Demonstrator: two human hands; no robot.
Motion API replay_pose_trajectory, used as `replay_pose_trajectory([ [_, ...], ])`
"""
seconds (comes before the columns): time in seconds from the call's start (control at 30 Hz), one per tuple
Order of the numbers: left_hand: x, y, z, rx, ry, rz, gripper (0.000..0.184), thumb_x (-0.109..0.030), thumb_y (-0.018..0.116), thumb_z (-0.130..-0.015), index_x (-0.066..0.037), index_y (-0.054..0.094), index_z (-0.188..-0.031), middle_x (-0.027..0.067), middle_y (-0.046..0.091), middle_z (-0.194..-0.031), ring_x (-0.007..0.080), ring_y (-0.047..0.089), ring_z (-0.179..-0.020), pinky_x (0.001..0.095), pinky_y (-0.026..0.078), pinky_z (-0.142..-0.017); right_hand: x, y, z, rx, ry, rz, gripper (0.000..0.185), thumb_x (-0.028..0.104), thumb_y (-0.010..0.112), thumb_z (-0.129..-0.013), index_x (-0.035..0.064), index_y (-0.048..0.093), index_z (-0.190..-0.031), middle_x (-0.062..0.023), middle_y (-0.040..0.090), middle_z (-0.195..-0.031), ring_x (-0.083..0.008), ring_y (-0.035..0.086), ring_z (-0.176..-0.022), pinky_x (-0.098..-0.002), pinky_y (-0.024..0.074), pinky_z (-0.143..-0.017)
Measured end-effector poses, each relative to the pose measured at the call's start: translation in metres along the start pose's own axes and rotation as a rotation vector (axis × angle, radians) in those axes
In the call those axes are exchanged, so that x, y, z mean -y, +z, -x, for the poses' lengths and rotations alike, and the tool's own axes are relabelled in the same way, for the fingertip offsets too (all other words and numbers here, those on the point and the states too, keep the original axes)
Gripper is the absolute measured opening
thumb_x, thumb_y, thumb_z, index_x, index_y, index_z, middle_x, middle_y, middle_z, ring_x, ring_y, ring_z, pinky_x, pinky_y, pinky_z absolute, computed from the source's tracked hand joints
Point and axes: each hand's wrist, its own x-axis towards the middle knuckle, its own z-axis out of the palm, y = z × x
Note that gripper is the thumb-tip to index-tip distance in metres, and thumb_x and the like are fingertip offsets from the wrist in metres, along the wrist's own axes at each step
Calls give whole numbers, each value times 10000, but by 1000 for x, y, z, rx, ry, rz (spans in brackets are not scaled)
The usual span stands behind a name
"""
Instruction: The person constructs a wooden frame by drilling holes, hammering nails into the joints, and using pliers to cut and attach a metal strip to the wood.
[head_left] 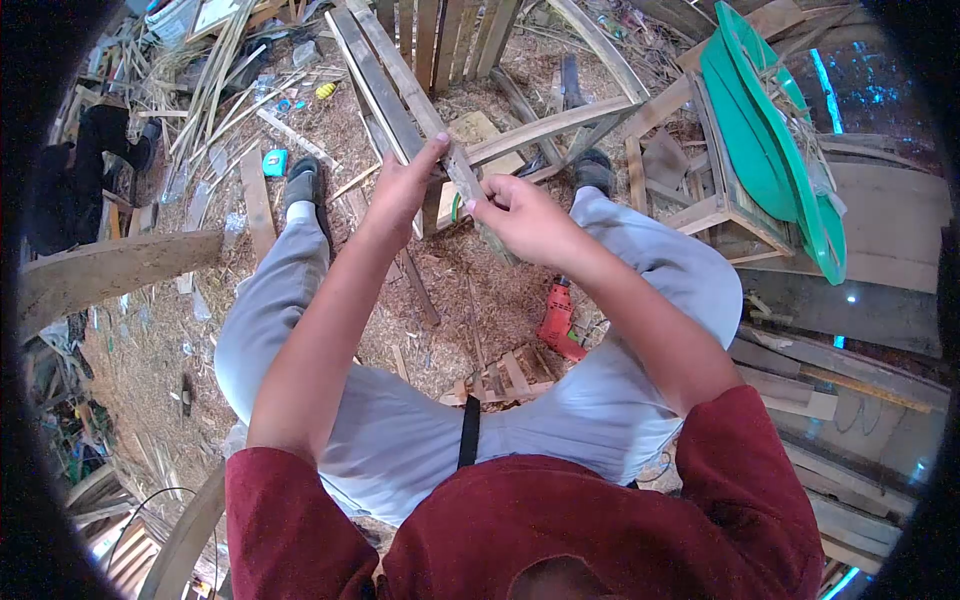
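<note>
A long wooden slat [400,82] runs along the side of a wooden frame [550,127], its near end sticking out past the frame. My left hand [405,185] is closed around the edge where the slat meets the frame, thumb on the slat. My right hand [515,215] pinches the slat nearer its free end, fingers curled. A bit of green shows on the frame just below the slat, between my hands.
A red drill [560,322] lies on the shavings between my legs. A teal tape measure [274,163] is by my left shoe. At right a green plastic chair [760,130] rests on a wooden frame. Another person's dark-clothed legs [95,150] are at far left.
</note>
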Motion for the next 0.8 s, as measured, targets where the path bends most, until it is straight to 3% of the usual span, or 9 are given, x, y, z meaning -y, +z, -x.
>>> replay_pose_trajectory([
  [0.4,-2,1,0,10,0,-21,750,-508,711,-934,24,500,-1419,156,621,-1315,260,570,-1221,398,399,-1086,-10,1,-8,9,-72,4,328,274,639,-974,-28,704,-1085,-144,731,-893,-197,671,-809,-386,526,-764],
  [0.5,1,0,-2,-6,8,-45,771,-543,680,-950,23,481,-1434,154,606,-1336,258,559,-1233,399,393,-1091,2,-16,-5,68,140,-15,276,233,614,-1021,-25,686,-1088,-5,673,-892,-85,579,-826,-295,481,-763],
  [0.63,15,-5,-15,-52,-10,28,747,-573,644,-969,20,492,-1399,173,642,-1278,245,619,-1181,384,468,-1035,-6,-20,-8,43,76,23,289,234,610,-1019,-30,686,-1110,-16,683,-910,-86,586,-831,-293,480,-769],
  [0.8,13,-3,-12,-12,3,100,771,-595,568,-1005,11,435,-1464,148,586,-1345,243,557,-1233,388,406,-1084,-5,-9,-4,44,48,-18,304,236,608,-1025,-37,684,-1134,-21,687,-917,-89,587,-824,-297,484,-759],
])
